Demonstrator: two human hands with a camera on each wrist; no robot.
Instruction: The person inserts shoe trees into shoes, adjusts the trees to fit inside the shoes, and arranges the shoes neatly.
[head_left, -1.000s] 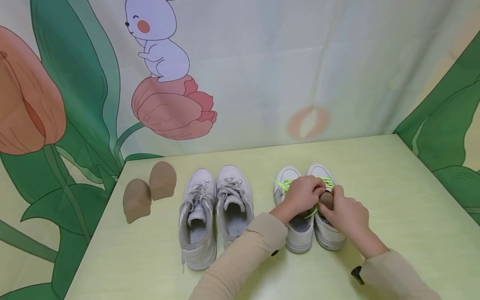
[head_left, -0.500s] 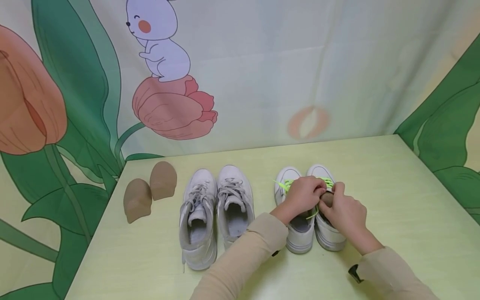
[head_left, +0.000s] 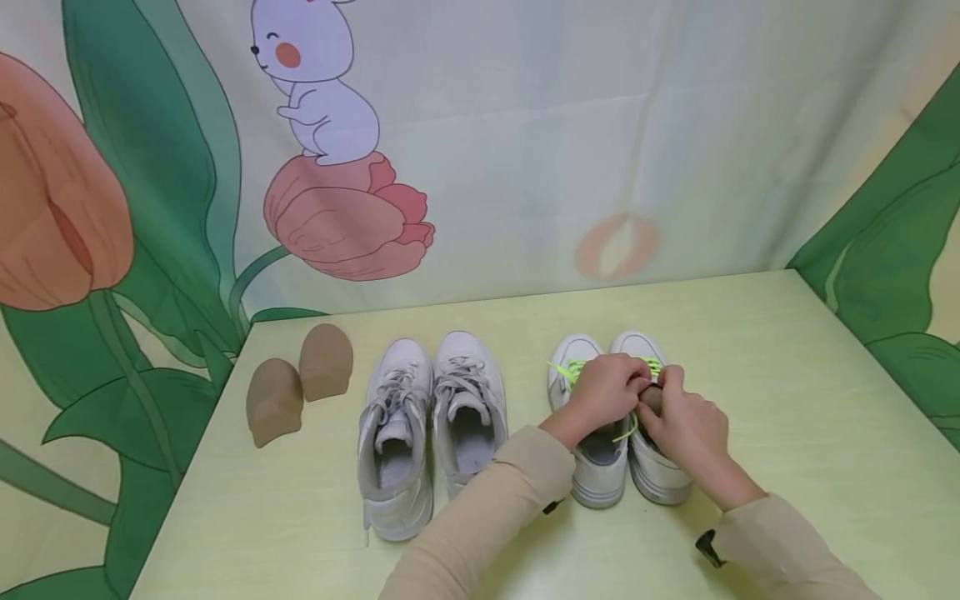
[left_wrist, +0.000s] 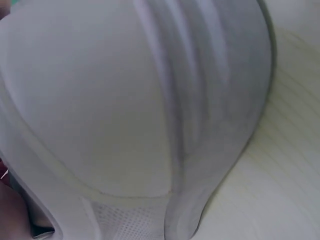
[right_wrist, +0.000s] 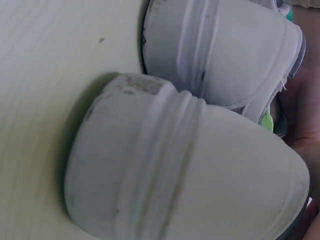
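Observation:
Two white sneakers with neon green laces stand side by side in the head view. Over the opening of the right-hand sneaker [head_left: 658,473], my right hand [head_left: 692,429] grips a brown, rounded shoe insert [head_left: 651,398], mostly hidden by the fingers and the shoe. My left hand [head_left: 606,385] reaches across the left-hand sneaker [head_left: 600,483], its thumb and fingers pinching the right-hand sneaker near its tongue. White heels fill both wrist views; in the right wrist view a sneaker heel [right_wrist: 235,170] stands close, fingers showing only at the right edge.
Left of the hands stands a second white pair, a grey-laced sneaker [head_left: 397,483] beside another sneaker [head_left: 468,375]. Two brown inserts, a nearer insert [head_left: 274,402] and a farther insert [head_left: 327,360], lie at the table's [head_left: 247,517] left edge. A printed curtain [head_left: 510,167] hangs behind.
My right hand has shifted slightly left, and a little less of the brown shoe insert shows at the sneaker's opening. My left hand has stayed almost in place.

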